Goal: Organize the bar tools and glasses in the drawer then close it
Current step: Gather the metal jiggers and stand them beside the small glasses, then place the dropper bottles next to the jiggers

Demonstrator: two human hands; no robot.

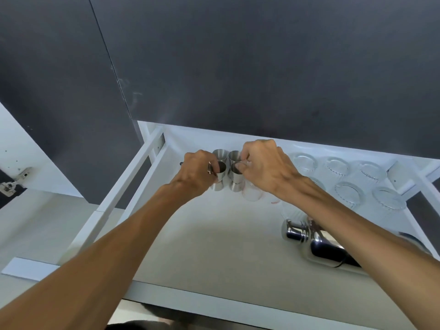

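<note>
A white drawer (152,177) stands pulled out below dark cabinet fronts. Several steel jiggers (234,156) stand in a tight cluster at its back left. My left hand (197,172) grips the front-left jigger (220,177). My right hand (266,167) pinches the rim of the front-right jigger (235,181). A clear glass (251,194) stands just under my right wrist. Clear glasses (350,194) stand upside down in rows at the back right. A shiny steel cocktail shaker (316,244) lies on its side at the front right, partly hidden by my right forearm.
The drawer's floor (214,246) is pale and bare in the middle and front left. An open cabinet door with a metal hinge (12,184) is at the far left. The drawer's front edge (214,303) runs along the bottom.
</note>
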